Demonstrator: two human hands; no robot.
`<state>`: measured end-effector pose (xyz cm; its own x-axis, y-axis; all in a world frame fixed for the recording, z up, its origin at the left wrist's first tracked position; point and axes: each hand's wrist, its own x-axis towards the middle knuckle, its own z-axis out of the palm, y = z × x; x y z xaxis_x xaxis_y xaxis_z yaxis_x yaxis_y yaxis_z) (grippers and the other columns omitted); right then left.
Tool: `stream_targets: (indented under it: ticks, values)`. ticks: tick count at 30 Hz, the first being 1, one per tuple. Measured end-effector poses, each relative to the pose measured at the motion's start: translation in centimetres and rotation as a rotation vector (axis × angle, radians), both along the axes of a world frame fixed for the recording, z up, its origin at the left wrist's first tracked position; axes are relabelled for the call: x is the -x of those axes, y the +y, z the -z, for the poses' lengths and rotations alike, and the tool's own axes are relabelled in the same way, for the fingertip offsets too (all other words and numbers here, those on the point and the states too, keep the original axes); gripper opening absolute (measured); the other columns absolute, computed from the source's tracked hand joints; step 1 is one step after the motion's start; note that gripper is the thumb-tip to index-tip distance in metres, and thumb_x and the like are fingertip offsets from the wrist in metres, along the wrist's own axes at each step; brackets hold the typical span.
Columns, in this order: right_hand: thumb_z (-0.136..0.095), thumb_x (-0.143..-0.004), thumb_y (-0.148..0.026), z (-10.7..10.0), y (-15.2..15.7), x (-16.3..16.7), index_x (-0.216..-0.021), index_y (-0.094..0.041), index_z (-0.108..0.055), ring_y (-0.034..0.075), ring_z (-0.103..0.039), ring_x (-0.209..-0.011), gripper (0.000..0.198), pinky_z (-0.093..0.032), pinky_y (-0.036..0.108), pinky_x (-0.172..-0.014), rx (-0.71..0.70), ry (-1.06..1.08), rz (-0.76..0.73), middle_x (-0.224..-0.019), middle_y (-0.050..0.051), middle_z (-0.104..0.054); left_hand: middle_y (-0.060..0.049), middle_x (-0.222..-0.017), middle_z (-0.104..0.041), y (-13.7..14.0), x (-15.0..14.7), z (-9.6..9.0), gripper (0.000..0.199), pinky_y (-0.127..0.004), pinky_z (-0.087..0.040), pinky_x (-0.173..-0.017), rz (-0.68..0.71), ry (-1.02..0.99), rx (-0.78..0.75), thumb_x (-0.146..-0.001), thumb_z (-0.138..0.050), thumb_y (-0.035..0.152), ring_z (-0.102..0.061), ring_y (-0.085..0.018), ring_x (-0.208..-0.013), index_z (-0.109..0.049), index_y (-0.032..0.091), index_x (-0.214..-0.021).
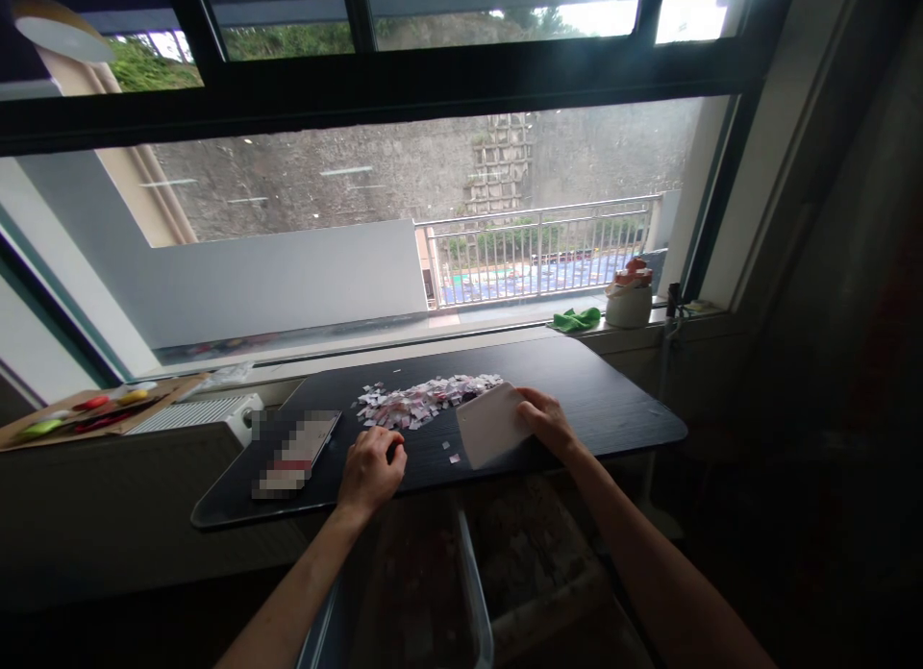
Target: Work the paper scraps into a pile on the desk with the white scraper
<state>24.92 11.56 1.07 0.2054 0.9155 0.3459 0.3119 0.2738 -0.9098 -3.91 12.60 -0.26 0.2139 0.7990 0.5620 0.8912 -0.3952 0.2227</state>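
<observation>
My right hand (546,420) is closed on the right edge of a flat, whitish rectangular card (491,426), tilted above the table's right half. Whether it is stiff paper or plastic I cannot tell. Left of the card's upper part lies a long heap of small cut paper pieces (418,403), mostly white and pinkish. Two loose paper bits (454,458) lie in front of the heap. At the table's front edge, my left hand (373,465) has its fingers curled in, just in front of the heap's left end; the inside of the fist is hidden.
The black table (577,400) stands under a window. A phone-like slab (297,455), partly blurred out, lies on its left. Below the front edge is a clear plastic bin (472,582). A green cloth (576,319) and a white container (629,304) sit on the sill, beyond the table.
</observation>
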Motion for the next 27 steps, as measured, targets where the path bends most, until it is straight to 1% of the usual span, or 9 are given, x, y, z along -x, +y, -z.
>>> stream_targets:
  ticks: [2,4,9,11,16,20,22,25,27]
  values:
    - [-0.043,-0.066,-0.023,0.07,0.09,-0.11,-0.091,-0.015,-0.066,0.017,-0.060,-0.073,0.035,-0.046,0.025,-0.059,-0.022,0.017,0.040,-0.081,0.003,-0.068,-0.004,-0.086,-0.062,0.01,-0.01,-0.03,0.017,-0.033,-0.043,-0.077,-0.001,0.000,0.002,-0.077,-0.044,0.026,-0.055,-0.021,-0.085,-0.061,0.022,-0.079]
    - [-0.044,-0.066,-0.025,0.27,0.23,-0.13,-0.094,-0.015,-0.065,0.017,-0.060,-0.075,0.036,-0.046,0.025,-0.061,-0.031,0.025,0.045,-0.082,0.003,-0.068,-0.004,-0.086,-0.062,0.00,-0.03,-0.07,0.017,-0.033,-0.043,-0.077,0.000,0.000,0.004,-0.076,-0.044,0.026,-0.055,-0.021,-0.085,-0.061,0.021,-0.079]
    - [-0.051,-0.069,-0.030,0.60,0.37,0.14,-0.108,-0.015,-0.058,0.016,-0.061,-0.070,0.043,-0.048,0.027,-0.065,0.019,0.009,-0.117,-0.080,0.002,-0.068,-0.004,-0.087,-0.062,-0.02,-0.04,-0.14,0.019,-0.034,-0.043,-0.078,0.003,0.003,0.015,-0.077,-0.044,0.027,-0.054,-0.021,-0.086,-0.061,0.021,-0.080]
    - [-0.052,-0.070,-0.031,0.44,0.24,0.22,-0.110,-0.015,-0.057,0.016,-0.062,-0.070,0.044,-0.049,0.028,-0.065,0.042,-0.015,-0.146,-0.081,0.003,-0.068,-0.004,-0.087,-0.062,-0.02,-0.02,-0.12,0.019,-0.033,-0.043,-0.078,0.002,0.004,0.013,-0.077,-0.044,0.027,-0.054,-0.021,-0.086,-0.061,0.021,-0.080]
    - [-0.051,-0.069,-0.026,-0.08,-0.02,0.21,-0.108,-0.016,-0.061,0.015,-0.062,-0.072,0.041,-0.048,0.026,-0.066,0.065,-0.064,-0.118,-0.081,0.002,-0.068,-0.004,-0.087,-0.062,-0.01,0.04,-0.04,0.019,-0.033,-0.043,-0.077,0.004,0.005,0.004,-0.077,-0.044,0.027,-0.054,-0.021,-0.085,-0.061,0.021,-0.079]
    - [-0.049,-0.067,-0.024,0.13,0.20,0.10,-0.099,-0.016,-0.065,0.017,-0.061,-0.077,0.036,-0.048,0.026,-0.067,0.024,-0.051,-0.070,-0.084,0.003,-0.068,-0.004,-0.086,-0.062,-0.01,0.02,-0.06,0.019,-0.034,-0.043,-0.078,0.006,0.005,0.005,-0.077,-0.043,0.026,-0.054,-0.021,-0.085,-0.061,0.020,-0.079]
    - [-0.050,-0.067,-0.025,0.34,0.35,0.07,-0.100,-0.015,-0.064,0.017,-0.061,-0.078,0.037,-0.047,0.026,-0.068,0.016,-0.034,-0.071,-0.086,0.003,-0.068,-0.004,-0.085,-0.062,0.01,-0.01,-0.07,0.019,-0.034,-0.043,-0.078,0.009,0.004,0.002,-0.077,-0.043,0.026,-0.054,-0.021,-0.085,-0.061,0.020,-0.078]
    - [-0.052,-0.067,-0.027,0.43,0.41,0.13,-0.104,-0.015,-0.063,0.017,-0.060,-0.074,0.041,-0.047,0.027,-0.067,0.038,-0.035,-0.099,-0.083,0.003,-0.068,-0.004,-0.085,-0.062,0.04,-0.02,-0.07,0.018,-0.034,-0.044,-0.078,0.006,0.005,-0.003,-0.077,-0.044,0.026,-0.054,-0.021,-0.084,-0.061,0.020,-0.078]
    - [-0.050,-0.067,-0.025,0.29,0.33,0.20,-0.103,-0.015,-0.064,0.017,-0.060,-0.074,0.040,-0.047,0.027,-0.067,0.047,-0.053,-0.107,-0.082,0.003,-0.068,-0.004,-0.086,-0.062,0.05,-0.01,-0.05,0.018,-0.034,-0.044,-0.078,0.004,0.007,0.000,-0.077,-0.044,0.026,-0.054,-0.021,-0.085,-0.062,0.020,-0.079]
